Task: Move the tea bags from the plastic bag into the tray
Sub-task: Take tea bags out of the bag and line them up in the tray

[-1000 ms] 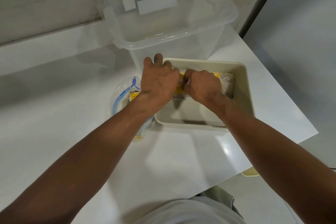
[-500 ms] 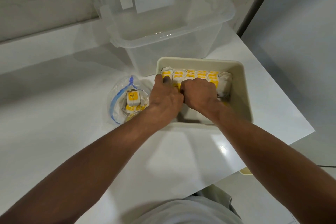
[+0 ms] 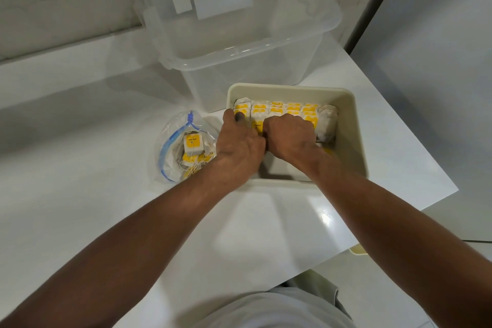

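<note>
- Your hands have pulled back toward you since a moment ago, uncovering the row of tea bags (image 3: 286,110) packed along the far wall of the tray (image 3: 354,125).
- Left hand (image 3: 239,141) and right hand (image 3: 290,137) sit knuckle to knuckle, fingers curled down onto bags in the tray; whether either actually grips one, you cannot tell.
- Remaining bags lie in the plastic bag (image 3: 183,146), just left of your left hand, the nearer one.
- Both forearms slope down over the tray's near rim.

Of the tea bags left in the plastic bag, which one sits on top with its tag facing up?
The tea bag at the top of the pile in the plastic bag: white, with its yellow tag fully visible; the others lie jumbled beneath it.
</note>
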A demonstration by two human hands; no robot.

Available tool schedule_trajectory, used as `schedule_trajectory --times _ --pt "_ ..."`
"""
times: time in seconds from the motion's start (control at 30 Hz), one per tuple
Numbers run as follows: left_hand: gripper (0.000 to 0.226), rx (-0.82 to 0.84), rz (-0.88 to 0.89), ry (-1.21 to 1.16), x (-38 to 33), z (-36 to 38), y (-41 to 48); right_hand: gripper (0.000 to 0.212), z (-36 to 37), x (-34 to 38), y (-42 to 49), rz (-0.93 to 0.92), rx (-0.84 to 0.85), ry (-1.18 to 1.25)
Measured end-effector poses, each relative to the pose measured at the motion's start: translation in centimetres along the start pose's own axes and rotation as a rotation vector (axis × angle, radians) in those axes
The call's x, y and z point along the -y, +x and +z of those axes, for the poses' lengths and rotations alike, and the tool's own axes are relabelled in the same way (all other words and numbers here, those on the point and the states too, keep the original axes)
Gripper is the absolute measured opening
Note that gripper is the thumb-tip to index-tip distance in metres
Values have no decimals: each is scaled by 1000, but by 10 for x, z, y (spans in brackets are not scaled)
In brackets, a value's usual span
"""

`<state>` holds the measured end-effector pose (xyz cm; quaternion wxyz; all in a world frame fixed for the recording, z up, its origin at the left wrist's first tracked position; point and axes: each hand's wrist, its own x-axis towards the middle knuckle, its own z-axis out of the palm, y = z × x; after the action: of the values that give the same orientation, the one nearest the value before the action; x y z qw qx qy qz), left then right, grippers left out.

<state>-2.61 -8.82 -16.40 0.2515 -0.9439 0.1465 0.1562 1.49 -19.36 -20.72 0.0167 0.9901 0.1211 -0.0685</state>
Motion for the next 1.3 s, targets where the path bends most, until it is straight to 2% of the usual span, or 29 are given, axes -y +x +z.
schedule_trajectory --times 0.4,0.57,0.73,0.87,0.97,1.13,1.3 --pt "29 -15 -4 -26 0 -3 -3 24 3 -5 -1 12 26 65" --pt "31 65 -3 6 -2 -2 -1 25 4 -2 -1 2 60 21" --pt "26 15 -8 -14 1 -4 -1 22 -1 -3 -1 13 58 74" --pt "22 -124 -43 -173 13 -4 -6 19 -7 -12 -2 11 69 260" --pt "27 -249 -53 -347 27 1 -10 12 -13 -17 -8 -79 149 488" --pt "30 -353 -10 -620 51 13 -17 11 -21 -18 -25 -61 160 777" --pt "17 -401 -25 -1110 63 28 -38 11 -35 -12 -41 -96 124 861"
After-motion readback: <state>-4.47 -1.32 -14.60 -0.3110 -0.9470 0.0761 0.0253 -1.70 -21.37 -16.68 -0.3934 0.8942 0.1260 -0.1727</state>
